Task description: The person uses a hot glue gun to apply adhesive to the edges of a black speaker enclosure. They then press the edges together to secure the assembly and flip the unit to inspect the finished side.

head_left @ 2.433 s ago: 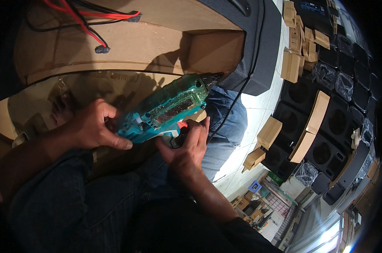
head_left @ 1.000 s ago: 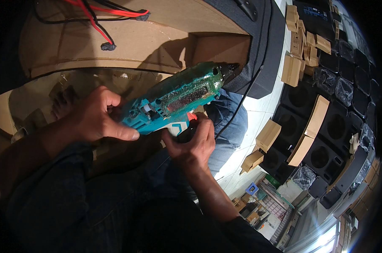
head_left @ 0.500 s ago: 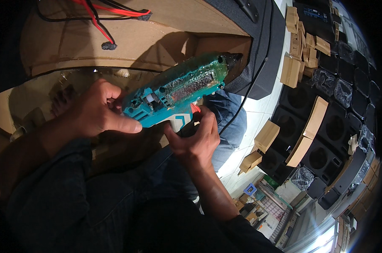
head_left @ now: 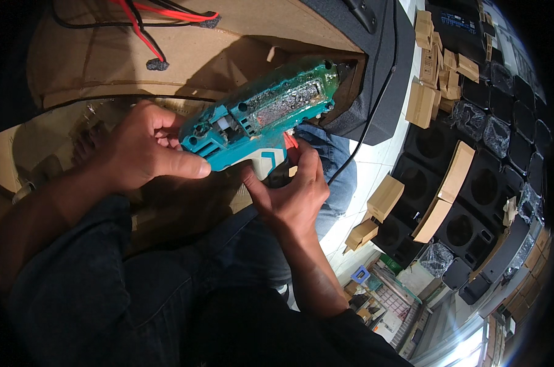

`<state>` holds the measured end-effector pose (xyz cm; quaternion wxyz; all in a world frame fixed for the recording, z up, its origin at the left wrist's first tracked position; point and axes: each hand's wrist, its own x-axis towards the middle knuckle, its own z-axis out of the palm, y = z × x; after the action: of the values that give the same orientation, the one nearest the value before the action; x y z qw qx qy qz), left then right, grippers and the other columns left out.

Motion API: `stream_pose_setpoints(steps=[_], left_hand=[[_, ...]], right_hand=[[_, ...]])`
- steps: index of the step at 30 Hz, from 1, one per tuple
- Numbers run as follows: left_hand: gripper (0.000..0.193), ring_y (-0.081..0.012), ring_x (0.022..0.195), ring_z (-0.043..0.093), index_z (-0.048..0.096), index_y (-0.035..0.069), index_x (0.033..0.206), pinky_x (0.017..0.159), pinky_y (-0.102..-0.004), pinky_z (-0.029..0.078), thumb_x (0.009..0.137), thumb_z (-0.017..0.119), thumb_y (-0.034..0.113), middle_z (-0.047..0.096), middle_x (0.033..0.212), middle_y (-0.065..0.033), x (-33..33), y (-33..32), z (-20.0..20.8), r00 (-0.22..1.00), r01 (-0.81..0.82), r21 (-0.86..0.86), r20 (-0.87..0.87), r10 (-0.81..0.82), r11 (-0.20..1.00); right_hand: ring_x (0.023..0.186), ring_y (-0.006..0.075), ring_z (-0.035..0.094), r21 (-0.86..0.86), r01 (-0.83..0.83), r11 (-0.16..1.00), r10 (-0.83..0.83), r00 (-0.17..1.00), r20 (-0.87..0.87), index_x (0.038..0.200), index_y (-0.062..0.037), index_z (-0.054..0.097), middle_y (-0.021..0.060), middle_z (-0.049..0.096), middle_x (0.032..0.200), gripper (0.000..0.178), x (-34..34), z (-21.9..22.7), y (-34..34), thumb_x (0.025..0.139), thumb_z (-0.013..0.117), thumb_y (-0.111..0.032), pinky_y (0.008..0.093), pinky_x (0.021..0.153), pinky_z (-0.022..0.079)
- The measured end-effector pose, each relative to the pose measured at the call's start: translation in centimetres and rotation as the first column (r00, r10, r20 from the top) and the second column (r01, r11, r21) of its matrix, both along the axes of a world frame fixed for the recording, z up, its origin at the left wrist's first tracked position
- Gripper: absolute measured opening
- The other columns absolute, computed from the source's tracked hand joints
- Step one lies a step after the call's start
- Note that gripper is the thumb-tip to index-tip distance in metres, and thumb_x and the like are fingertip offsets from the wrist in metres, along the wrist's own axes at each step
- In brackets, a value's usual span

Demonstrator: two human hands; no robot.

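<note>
A teal hot glue gun (head_left: 261,116), crusted with glue along its upper side, is held tilted in front of me, its dark nozzle pointing up and right into the corner of a wooden speaker cabinet (head_left: 240,46). My left hand (head_left: 157,147) grips the gun's rear end, thumb along its lower edge. The pale handle sits between the thumb and fingers of my right hand (head_left: 295,189), with the fingers by the red trigger. Exactly how far the trigger is pressed cannot be seen.
Red and black wires (head_left: 145,37) with dark-wrapped ends lie inside the cabinet. A black cord (head_left: 375,113) runs down its dark outer side. On the right, black speaker boxes (head_left: 485,183), cardboard pieces (head_left: 448,177) and plastic-wrapped items stand on a white floor.
The glue gun has shifted a little up and to the right, its nozzle going farther into the cabinet corner. Both hands have moved slightly with it.
</note>
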<state>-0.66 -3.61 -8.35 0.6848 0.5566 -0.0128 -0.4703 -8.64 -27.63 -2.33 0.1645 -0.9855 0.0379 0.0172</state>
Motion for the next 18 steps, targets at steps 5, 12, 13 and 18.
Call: stream_pose_setpoints(steps=[5, 12, 13, 18], left_hand=[[0.027, -0.0061, 0.074, 0.062, 0.075, -0.002, 0.095, 0.069, -0.0251, 0.049, 0.076, 0.088, 0.012, 0.071, 0.083, -0.0009, 0.1, 0.0, -0.2, 1.000, -0.002, -0.013, -0.002, 0.002, 1.000], [0.029, -0.0047, 0.067, 0.060, 0.077, 0.001, 0.091, 0.063, -0.0243, 0.047, 0.073, 0.092, 0.018, 0.069, 0.075, 0.0003, 0.0, -0.1, -0.7, 0.998, -0.005, 0.017, 0.062, 0.004, 1.000], [0.029, -0.0047, 0.067, 0.060, 0.077, 0.001, 0.090, 0.063, -0.0243, 0.047, 0.073, 0.092, 0.019, 0.069, 0.075, 0.0003, 0.1, 0.1, -0.5, 0.998, -0.001, 0.021, 0.067, 0.000, 1.000], [0.032, -0.0066, 0.067, 0.061, 0.077, 0.001, 0.089, 0.064, -0.0258, 0.049, 0.071, 0.092, 0.022, 0.069, 0.075, -0.0004, -0.6, 1.1, 0.0, 1.000, 0.013, -0.047, -0.008, -0.013, 0.999]], right_hand=[[0.088, 0.0345, 0.070, -0.041, -0.001, 0.999, 0.002, 1.000, 0.020, 0.122, 0.0020, 0.060, 0.0174, 0.067, 0.099, 0.072, 0.4, -0.1, -0.3, 0.068, 0.092, -0.033, 0.0433, 0.080, 0.057], [0.089, 0.0322, 0.071, -0.033, 0.001, 0.999, 0.000, 0.999, 0.033, 0.125, 0.0019, 0.060, 0.0167, 0.069, 0.099, 0.077, 0.7, -0.3, -0.9, 0.067, 0.092, -0.037, 0.0426, 0.082, 0.057], [0.090, 0.0322, 0.071, -0.023, -0.012, 1.000, 0.012, 1.000, 0.021, 0.126, 0.0019, 0.059, 0.0171, 0.068, 0.100, 0.078, 0.7, -0.2, -0.8, 0.067, 0.092, -0.037, 0.0426, 0.083, 0.057], [0.098, 0.0326, 0.069, 0.019, -0.001, 1.000, 0.002, 0.997, -0.071, 0.132, 0.0011, 0.054, 0.0185, 0.065, 0.108, 0.081, -0.5, 0.7, 0.2, 0.068, 0.090, -0.035, 0.0431, 0.085, 0.056]])
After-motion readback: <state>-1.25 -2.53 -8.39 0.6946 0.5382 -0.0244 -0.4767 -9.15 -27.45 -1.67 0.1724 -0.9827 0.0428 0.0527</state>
